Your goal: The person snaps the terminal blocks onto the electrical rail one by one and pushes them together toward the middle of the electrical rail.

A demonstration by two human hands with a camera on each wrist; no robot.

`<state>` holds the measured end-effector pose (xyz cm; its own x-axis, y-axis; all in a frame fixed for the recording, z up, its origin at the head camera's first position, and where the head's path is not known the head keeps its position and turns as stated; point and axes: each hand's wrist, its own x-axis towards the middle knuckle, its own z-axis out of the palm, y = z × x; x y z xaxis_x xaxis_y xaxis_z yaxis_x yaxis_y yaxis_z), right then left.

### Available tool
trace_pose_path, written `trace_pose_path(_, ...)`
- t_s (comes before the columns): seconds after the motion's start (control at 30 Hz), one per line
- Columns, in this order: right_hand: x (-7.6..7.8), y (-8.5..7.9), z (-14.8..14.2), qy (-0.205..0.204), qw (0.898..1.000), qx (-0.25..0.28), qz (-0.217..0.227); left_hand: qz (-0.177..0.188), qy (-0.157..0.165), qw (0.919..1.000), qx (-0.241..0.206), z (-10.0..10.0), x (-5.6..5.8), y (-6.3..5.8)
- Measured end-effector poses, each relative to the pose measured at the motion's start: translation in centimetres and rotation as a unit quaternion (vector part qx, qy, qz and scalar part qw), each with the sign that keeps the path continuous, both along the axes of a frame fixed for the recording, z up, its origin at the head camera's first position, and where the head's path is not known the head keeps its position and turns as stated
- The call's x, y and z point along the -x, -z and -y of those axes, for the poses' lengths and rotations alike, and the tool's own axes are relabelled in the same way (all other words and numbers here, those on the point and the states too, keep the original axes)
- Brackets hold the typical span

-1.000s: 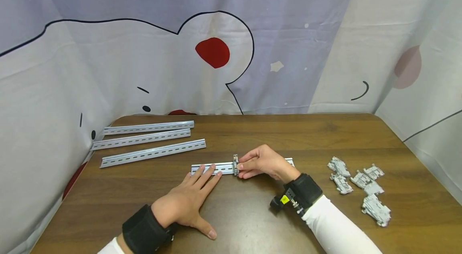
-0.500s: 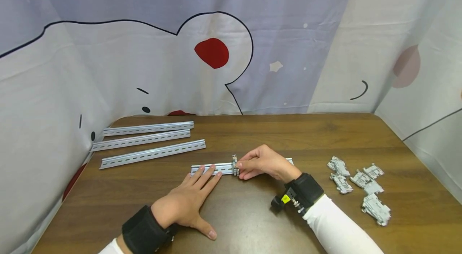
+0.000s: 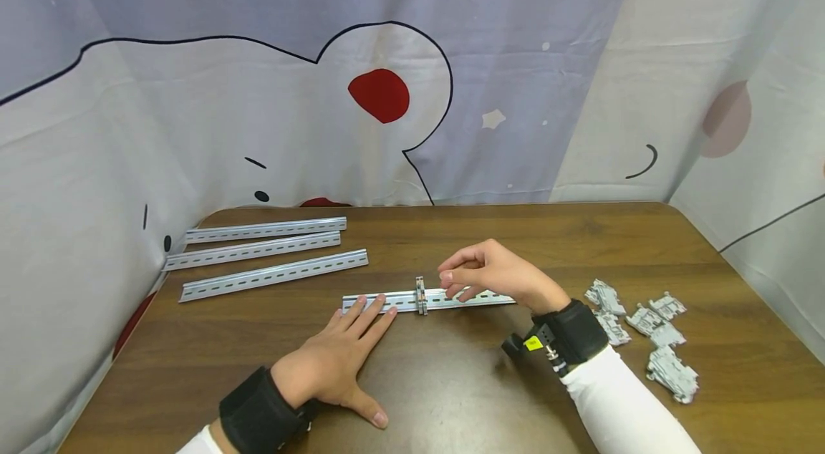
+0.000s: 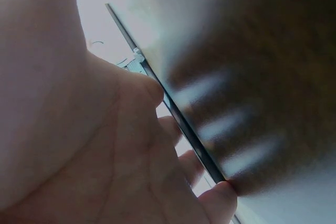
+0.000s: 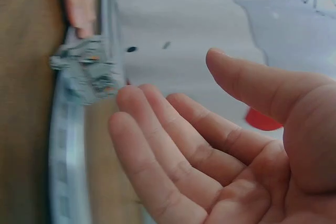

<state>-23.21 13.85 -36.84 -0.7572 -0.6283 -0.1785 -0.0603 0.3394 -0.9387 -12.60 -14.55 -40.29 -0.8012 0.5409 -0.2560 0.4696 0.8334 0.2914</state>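
Observation:
A slotted metal DIN rail (image 3: 473, 298) lies across the middle of the table. Standing upright across it is a grey terminal block (image 3: 421, 296), which the right wrist view shows side-on as a grey terminal block (image 5: 89, 71) with small orange spots. My left hand (image 3: 335, 361) is spread flat, its fingertips resting on the rail's left part. Raised just right of the block, my right hand (image 3: 499, 273) holds nothing; its fingers are relaxed, and the right wrist view shows thumb and fingers apart. In the left wrist view, fingertips (image 4: 220, 200) touch the rail's dark edge (image 4: 197, 145).
Three more DIN rails (image 3: 273, 273) lie at the table's back left. Several loose grey terminal blocks (image 3: 670, 374) are scattered on the right, one partly behind the right wrist strap (image 3: 576, 331). A patterned curtain (image 3: 290, 110) hangs behind the wooden table (image 3: 438, 397).
My right hand has let go of the terminal block and moved up and right, uncovering more rail. The block stays standing on the rail. The left hand has not moved.

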Motion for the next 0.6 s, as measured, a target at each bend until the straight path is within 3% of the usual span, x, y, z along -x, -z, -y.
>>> trace_pose_path(0.3,-1.1,-4.4,-3.7,0.027,0.997,-0.001,-0.067,0.0,0.006,0.9999,-0.01,0.2,-0.2,0.3)
trace_pose_path(0.6,-2.7,-7.5,-9.5,0.106,0.982,-0.043,-0.149,-0.004,0.01,0.9999,-0.013,0.1,-0.1,0.2)
